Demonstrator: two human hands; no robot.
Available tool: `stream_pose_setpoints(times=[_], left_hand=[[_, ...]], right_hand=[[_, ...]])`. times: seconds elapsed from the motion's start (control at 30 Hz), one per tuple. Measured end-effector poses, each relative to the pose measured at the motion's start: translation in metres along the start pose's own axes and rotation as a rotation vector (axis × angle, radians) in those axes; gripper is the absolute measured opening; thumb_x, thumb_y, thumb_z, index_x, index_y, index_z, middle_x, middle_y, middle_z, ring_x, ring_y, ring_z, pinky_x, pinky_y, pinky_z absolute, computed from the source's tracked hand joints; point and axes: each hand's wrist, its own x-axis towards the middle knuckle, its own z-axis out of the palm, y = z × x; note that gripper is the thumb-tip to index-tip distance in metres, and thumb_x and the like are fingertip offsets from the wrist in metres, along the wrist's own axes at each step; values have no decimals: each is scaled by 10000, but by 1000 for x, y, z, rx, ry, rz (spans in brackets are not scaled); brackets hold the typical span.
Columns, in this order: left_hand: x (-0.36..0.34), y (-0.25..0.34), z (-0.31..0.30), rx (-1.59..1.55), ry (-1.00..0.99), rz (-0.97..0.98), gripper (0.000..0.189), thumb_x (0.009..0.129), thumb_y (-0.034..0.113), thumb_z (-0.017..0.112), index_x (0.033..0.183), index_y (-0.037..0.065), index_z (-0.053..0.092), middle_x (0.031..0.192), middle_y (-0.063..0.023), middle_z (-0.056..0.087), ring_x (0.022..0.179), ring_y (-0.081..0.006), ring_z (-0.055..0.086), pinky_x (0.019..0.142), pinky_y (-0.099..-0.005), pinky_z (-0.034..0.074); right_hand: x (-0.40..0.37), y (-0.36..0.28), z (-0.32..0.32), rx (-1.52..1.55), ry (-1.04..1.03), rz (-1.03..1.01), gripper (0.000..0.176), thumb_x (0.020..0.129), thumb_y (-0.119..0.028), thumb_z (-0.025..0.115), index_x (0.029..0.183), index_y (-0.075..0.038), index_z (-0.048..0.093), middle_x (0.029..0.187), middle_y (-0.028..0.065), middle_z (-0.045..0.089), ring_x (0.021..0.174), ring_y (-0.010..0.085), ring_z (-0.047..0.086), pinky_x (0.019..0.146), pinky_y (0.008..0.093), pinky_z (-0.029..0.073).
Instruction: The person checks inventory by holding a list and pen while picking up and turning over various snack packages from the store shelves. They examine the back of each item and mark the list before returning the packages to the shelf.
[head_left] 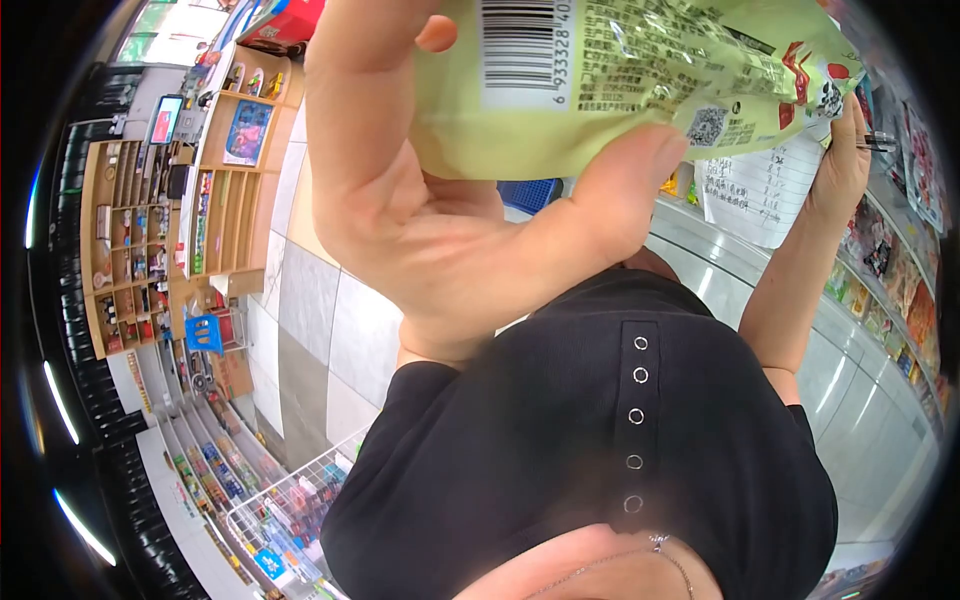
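In shop aisle, left hand (440,220) grip around green packet (640,80), right hand (840,160) holding paper list (755,190), shelves (900,290) beside

One camera only, worn on my head, faces steeply down over my black shirt (600,440) toward the tiled floor (320,330). It sits very near my left hand (450,210) and its green packet (620,90); my right hand (840,165) with the paper list (760,190) shows farther off.

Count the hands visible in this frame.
2. The left hand grips the green packet at centre; the right hand holds a paper list at right. None seems hidden.
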Motion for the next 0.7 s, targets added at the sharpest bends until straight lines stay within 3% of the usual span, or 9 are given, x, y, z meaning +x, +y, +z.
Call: stream_pose_setpoints(times=[0.2,0.33,0.37,0.47,0.6,0.7], left_hand=[[0,-1,1,-7,-6,0,832,695,288,710,1349,7,279,1270,-140,432,1124,-235,479,960,-368,383],[0,-3,2,-15,-4,-3,855,691,308,715,1355,7,270,1281,-141,422,1133,-240,473,965,-372,379],[0,-4,2,-20,-5,-2,861,690,313,717,1357,7,267,1284,-141,420,1135,-241,471,966,-374,378],[1,-5,1,-32,3,1,878,687,329,721,1361,8,260,1293,-142,413,1142,-245,467,969,-377,374],[2,-4,-2,-34,19,8,902,682,349,727,1367,8,251,1304,-143,403,1151,-250,460,974,-382,370],[2,-5,-2,-36,31,9,919,679,365,732,1372,9,243,1313,-143,396,1158,-254,456,977,-385,366]], right_hand=[[-1,-2,3,11,0,7,230,924,-92,503,1111,21,576,1064,134,629,929,177,624,803,299,521],[-4,3,8,-79,184,50,231,923,-93,506,1112,23,574,1044,130,637,911,169,629,788,289,525],[-5,4,7,-12,128,51,231,921,-94,512,1108,26,576,1040,128,639,900,164,632,773,280,528],[-5,8,0,-83,222,109,231,919,-96,518,1102,30,580,1041,131,641,892,160,635,760,275,530],[-8,7,4,-105,203,123,240,922,-97,508,1112,36,570,1015,139,651,874,163,644,725,279,535],[-10,5,2,-20,78,150,243,920,-80,498,1117,48,561,1019,146,646,878,170,645,717,284,539]])
